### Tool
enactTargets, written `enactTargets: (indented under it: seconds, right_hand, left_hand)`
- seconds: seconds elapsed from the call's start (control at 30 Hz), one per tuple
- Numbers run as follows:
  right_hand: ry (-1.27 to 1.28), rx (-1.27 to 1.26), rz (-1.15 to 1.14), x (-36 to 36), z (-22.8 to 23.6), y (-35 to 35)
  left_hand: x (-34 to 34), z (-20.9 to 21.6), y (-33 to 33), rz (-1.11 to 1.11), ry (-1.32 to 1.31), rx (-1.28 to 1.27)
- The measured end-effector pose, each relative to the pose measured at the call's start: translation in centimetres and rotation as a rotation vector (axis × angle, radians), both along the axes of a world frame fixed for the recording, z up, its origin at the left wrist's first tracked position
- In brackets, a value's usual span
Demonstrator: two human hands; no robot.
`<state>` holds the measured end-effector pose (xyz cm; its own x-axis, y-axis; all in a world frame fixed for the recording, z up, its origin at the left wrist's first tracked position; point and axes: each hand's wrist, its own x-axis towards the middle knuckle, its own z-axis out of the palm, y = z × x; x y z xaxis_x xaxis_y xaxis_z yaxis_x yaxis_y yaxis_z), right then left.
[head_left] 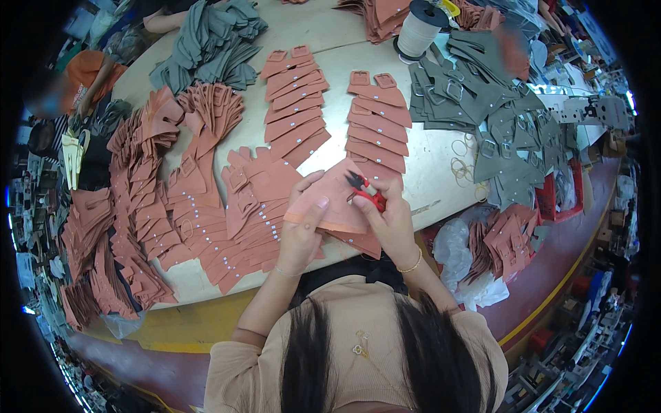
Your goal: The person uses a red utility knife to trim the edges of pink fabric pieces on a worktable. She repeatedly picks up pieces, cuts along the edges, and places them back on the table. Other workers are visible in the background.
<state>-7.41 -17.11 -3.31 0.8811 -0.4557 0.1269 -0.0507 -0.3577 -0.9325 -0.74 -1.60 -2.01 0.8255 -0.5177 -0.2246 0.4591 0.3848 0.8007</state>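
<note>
In the foreground a beige shirt (344,313) is filling the lower edge, two lengths of dark hair (306,358) are hanging over it, and the sleeves are hiding the upper arms. The left hand (300,219) is closing on a salmon panel (322,199), its thumb lying flat on top; most of its fingers are going out of sight behind, so their grip cannot be made out. The right hand (391,217) is curling round red-handled snips (372,198), whose dark blades are pointing up and left over the panel; its fingers are covering much of the handles, and whether the blades are touching the panel cannot be told. The panel is sitting between the hands, above the table's (337,62) near edge, and is partly covering another salmon piece (365,242) below. To the left, salmon piles (196,224) are overlapping so closely that single pieces are hard to separate. To the right, a plastic bag (451,255) is lying crumpled beside more salmon pieces (511,241). Beyond the hands, two fanned rows, one left (296,100) and one right (377,127), are running away across the table, the right one's near end disappearing behind the panel. Farther off, green pieces (475,96) are heaping near a white spool (418,31), and a co-worker in orange (93,72) is showing only in part, blurred at the left.
</note>
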Motion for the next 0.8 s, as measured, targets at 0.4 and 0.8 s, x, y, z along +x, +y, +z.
enactTargets:
  seconds: [0.4, 0.8]
  right_hand:
    - [-0.117, -0.187, -0.032, 0.0, -0.5, 0.6]
    - [-0.087, 0.053, 0.031, -0.2, -0.1, 0.4]
  left_hand:
    - [-1.4, -0.7, 0.0, 0.006, -0.298, 0.162]
    - [-1.0, 0.2, -0.3, 0.007, -0.245, 0.166]
